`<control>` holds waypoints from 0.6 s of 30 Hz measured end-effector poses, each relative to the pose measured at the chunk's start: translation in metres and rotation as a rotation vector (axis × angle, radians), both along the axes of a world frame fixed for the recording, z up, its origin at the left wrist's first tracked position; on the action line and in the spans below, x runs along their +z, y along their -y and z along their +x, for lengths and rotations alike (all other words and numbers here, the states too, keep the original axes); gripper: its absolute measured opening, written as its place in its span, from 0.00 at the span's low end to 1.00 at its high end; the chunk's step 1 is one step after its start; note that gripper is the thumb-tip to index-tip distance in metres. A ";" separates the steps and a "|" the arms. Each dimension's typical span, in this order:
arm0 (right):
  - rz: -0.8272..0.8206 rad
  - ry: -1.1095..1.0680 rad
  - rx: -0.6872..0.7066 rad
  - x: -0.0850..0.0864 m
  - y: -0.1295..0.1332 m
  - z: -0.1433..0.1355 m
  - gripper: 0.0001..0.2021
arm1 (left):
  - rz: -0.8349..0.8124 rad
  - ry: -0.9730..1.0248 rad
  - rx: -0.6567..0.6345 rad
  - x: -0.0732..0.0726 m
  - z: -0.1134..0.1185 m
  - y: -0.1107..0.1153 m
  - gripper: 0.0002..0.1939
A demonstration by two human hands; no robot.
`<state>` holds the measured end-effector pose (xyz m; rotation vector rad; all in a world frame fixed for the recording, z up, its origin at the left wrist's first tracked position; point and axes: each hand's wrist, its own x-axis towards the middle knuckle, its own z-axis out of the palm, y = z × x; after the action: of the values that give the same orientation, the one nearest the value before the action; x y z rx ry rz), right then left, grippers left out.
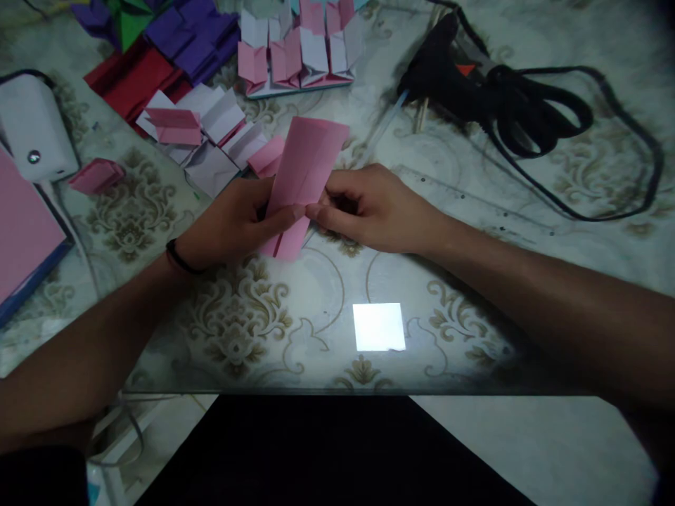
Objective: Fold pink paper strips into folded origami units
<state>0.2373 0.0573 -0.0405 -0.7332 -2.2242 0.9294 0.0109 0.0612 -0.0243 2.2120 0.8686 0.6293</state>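
A folded strip of pink paper [311, 154] is held up at a slant over the table. My left hand [245, 214] grips its left side, thumb across the front and fingers behind. My right hand [369, 207] pinches its right edge, the thumb tip close to the left thumb. Some fingers of both hands are hidden. Just beyond the left hand lie white and pink folded paper pieces [211, 165]. A small folded pink piece [98, 176] rests by itself to the left.
Purple [193, 35], red [134, 84] and pink-and-white folded units [295, 60] lie at the back. At the back right is a black glue gun [448, 70] with coiled cord [543, 112]. A clear ruler [474, 200] lies right; a white device [36, 126] and pink sheets [26, 232] are left.
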 end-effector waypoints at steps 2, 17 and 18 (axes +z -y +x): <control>-0.009 0.000 0.003 -0.001 0.000 0.000 0.15 | 0.010 0.001 0.007 -0.001 0.000 0.000 0.18; -0.031 -0.001 -0.009 -0.001 0.000 0.001 0.16 | 0.002 -0.048 0.040 0.001 0.000 0.001 0.21; -0.034 0.000 -0.007 -0.001 0.000 0.001 0.16 | 0.000 -0.045 0.038 0.001 0.000 0.001 0.20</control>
<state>0.2382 0.0574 -0.0417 -0.7567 -2.2092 0.9662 0.0113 0.0602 -0.0236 2.2220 0.9349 0.6000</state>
